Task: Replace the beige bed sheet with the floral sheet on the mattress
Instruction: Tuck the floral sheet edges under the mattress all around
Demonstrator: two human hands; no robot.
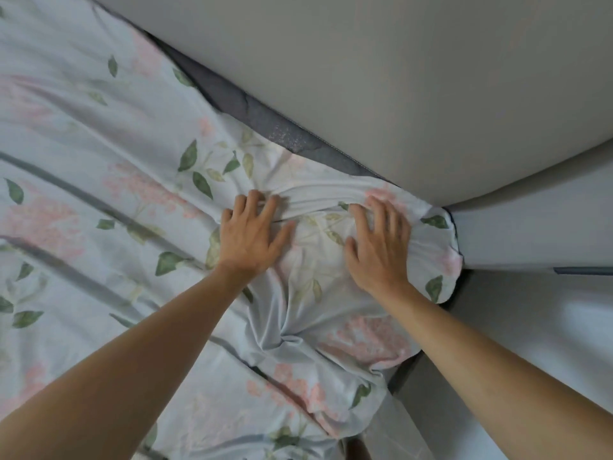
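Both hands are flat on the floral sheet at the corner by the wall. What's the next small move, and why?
Probably slide the right hand outward to pull the floral sheet over the corner. The sheet is bunched between it and the left hand, and a strip of grey mattress edge shows bare along the wall, so the corner looks not fully seated.

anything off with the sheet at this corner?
Yes. The floral sheet is bunched and creased between the left hand and right hand, and along the wall side a strip of grey mattress stays uncovered.
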